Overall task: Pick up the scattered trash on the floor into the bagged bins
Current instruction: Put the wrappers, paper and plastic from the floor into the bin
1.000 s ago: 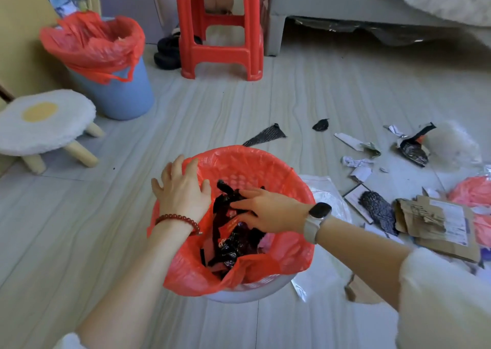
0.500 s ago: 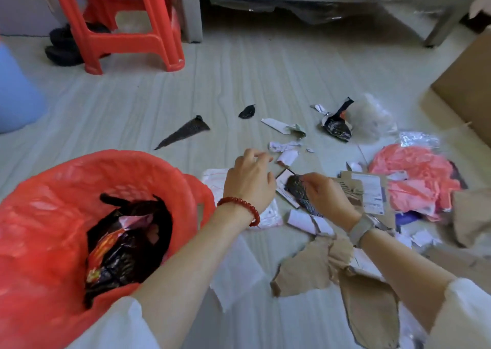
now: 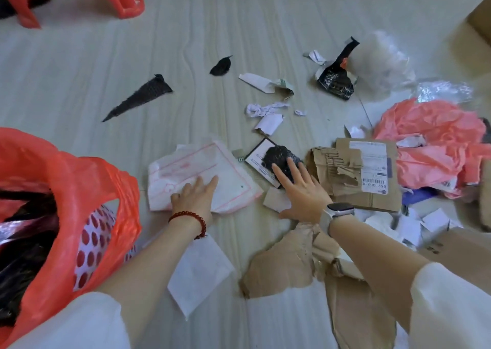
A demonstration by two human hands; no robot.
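Pale floor [image 3: 186, 43] littered w/ trash; left hand [image 3: 195, 198] flat on white mailer [image 3: 202, 170], right hand [image 3: 301, 193] spread over black scrap [image 3: 277, 157], both unclenched, apparently gathering for red-bagged bin [image 3: 79, 189] just left.

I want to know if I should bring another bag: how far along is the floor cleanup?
Done: the red-bagged bin already holds dark wrappers. In hand: the left hand rests flat on a white plastic mailer, and the right hand reaches onto a black scrap; neither is lifted yet. Left: most of it, including torn cardboard, pink plastic, paper bits and a black triangular piece.
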